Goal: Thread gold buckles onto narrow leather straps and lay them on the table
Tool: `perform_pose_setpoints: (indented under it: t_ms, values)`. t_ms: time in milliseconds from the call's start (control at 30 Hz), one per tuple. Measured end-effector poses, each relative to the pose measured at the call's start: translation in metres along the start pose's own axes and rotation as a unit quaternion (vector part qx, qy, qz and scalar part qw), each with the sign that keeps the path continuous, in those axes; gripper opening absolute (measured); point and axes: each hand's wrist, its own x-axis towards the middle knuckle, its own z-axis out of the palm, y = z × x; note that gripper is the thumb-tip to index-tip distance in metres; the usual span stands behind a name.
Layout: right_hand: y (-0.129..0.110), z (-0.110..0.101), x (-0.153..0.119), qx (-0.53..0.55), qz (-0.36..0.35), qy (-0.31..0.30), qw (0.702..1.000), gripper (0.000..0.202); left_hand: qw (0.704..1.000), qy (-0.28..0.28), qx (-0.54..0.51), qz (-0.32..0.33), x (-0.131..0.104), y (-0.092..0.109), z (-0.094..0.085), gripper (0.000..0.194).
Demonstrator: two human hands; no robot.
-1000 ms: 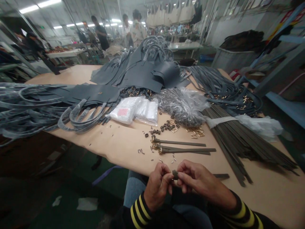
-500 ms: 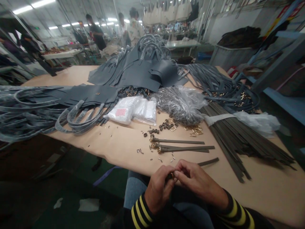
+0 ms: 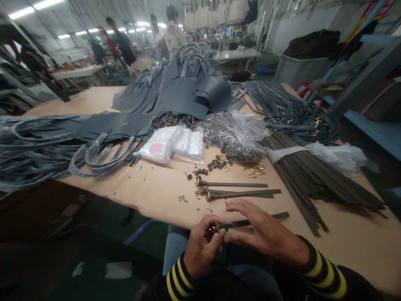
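Observation:
My left hand [image 3: 203, 242] is closed on the buckle end of a dark olive strap [image 3: 239, 224], which has a gold buckle [image 3: 216, 227]. The strap runs to the right over the table edge, passing behind my right hand [image 3: 257, 230]. That hand is open, thumb and fingers apart around the strap, just right of the buckle. Beyond my hands lie several finished-looking buckled straps [image 3: 241, 193]. Loose strap loops [image 3: 216, 164] and gold buckles [image 3: 258, 169] are scattered behind them.
A bundle of olive straps [image 3: 326, 175] lies at right. Behind are a clear bag of small parts [image 3: 234, 133], white packets [image 3: 163, 144] and dark blue-grey bag panels [image 3: 184, 94]. Wrapped handles [image 3: 97, 156] lie at left. People [image 3: 123, 44] stand in the background.
My right hand has come off the buckle and opened, moving slightly right. The left hand has shifted a little left with the buckle, and more of the strap shows.

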Motion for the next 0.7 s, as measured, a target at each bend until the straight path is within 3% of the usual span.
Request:
perform_pose_setpoints:
  t_ms: [100,300,467,700]
  values:
    - [-0.003,0.0,0.004,0.043,0.049,-0.08,0.995,0.014,1.0,-0.008,-0.006,0.0,0.0,0.0,0.001,0.016]
    - [-0.002,0.003,0.008,0.161,0.06,-0.134,0.976,0.009,1.0,-0.018,0.013,0.0,-0.004,-0.004,0.001,0.016]
    - [-0.002,0.009,0.009,0.129,0.049,-0.098,0.986,0.017,0.999,-0.002,-0.026,-0.032,-0.003,0.0,0.001,0.021]
    - [-0.003,0.007,0.007,0.089,0.061,-0.077,0.991,0.007,0.997,0.007,-0.049,-0.051,-0.002,-0.001,-0.003,0.021]
